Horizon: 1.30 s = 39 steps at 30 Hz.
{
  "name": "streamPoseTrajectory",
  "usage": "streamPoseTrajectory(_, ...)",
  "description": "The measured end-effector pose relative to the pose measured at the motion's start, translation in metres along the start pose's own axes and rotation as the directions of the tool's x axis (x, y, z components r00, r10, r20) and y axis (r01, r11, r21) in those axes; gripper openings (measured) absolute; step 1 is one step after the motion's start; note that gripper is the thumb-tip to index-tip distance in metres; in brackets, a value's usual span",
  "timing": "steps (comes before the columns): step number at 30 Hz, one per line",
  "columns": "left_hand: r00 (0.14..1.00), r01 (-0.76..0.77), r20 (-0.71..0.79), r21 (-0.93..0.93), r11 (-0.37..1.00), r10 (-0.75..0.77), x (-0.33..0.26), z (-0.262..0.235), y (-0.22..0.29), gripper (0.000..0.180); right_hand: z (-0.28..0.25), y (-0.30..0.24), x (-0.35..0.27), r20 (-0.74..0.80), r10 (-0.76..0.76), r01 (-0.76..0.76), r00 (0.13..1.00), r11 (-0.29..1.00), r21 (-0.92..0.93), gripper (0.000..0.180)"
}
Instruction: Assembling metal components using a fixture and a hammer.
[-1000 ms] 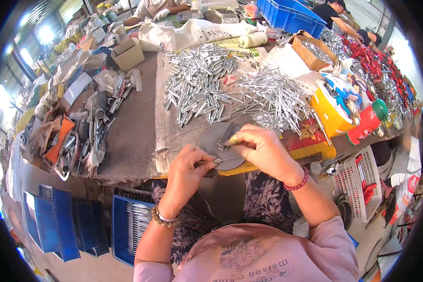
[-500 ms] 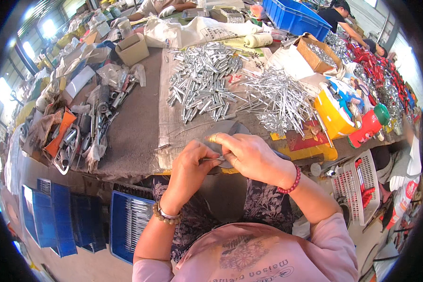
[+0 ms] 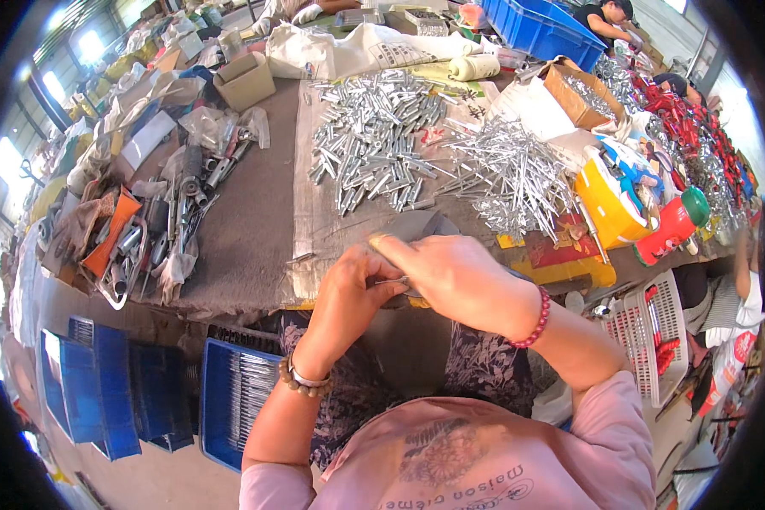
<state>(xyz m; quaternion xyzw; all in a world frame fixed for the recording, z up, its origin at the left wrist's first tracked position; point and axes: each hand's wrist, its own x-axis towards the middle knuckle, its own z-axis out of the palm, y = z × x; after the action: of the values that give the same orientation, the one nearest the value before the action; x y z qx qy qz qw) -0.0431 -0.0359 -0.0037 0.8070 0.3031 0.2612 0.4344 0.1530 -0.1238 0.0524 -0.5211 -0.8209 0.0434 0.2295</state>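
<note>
My left hand [image 3: 354, 293] is closed in a pinch in front of my lap at the table's near edge. A thin metal piece [image 3: 397, 280] shows between its thumb and forefinger. Right beside it, my right hand [image 3: 472, 285] is closed with curled fingers around the other end of that spot; the back of the hand hides what its fingertips hold. Beyond my hands lies a heap of short silvery metal tubes [image 3: 374, 136]. Right of it is a pile of long thin metal rods [image 3: 518, 174]. A dark grey piece [image 3: 421, 224] sits just behind my hands.
Tools and metal parts [image 3: 174, 200] crowd the table's left. On the right stand a yellow container [image 3: 612, 204], a red jar with green lid [image 3: 667, 229] and a cardboard box [image 3: 574, 92]. Below is a blue crate [image 3: 217, 408] of rods; a co-worker [image 3: 603, 21] sits at far right.
My right hand has turned so its back now covers the fingertips, and it is slightly blurred. My left hand stays pinched close by. The view has shifted a little.
</note>
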Motion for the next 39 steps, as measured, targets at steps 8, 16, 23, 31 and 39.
streamPoseTrajectory(8,1.000,-0.005,-0.010,0.003,1.000,0.005,-0.001,-0.004,0.008,0.018,-0.016,0.027,-0.063,-0.147,0.340,-0.360,0.929,0.924,-0.134,0.040)
streamPoseTrajectory(16,0.999,-0.032,-0.030,0.027,0.999,0.033,-0.001,-0.005,0.008,0.018,-0.015,-0.014,-0.082,-0.244,0.317,-0.332,0.917,0.943,-0.023,0.059)
streamPoseTrajectory(23,0.999,-0.012,-0.042,0.019,1.000,0.013,-0.003,-0.003,0.014,0.020,-0.007,-0.032,-0.086,-0.265,0.234,-0.272,0.936,0.955,-0.120,0.055)
streamPoseTrajectory(31,0.996,-0.057,-0.062,0.041,0.998,0.059,-0.004,-0.004,0.012,0.019,-0.014,-0.033,-0.081,-0.488,0.160,-0.217,0.858,0.974,-0.063,0.060)
streamPoseTrajectory(39,0.995,-0.052,-0.086,0.042,0.998,0.055,-0.004,-0.001,0.006,0.020,-0.005,-0.024,-0.084,-0.302,0.320,-0.330,0.898,0.944,0.016,0.056)
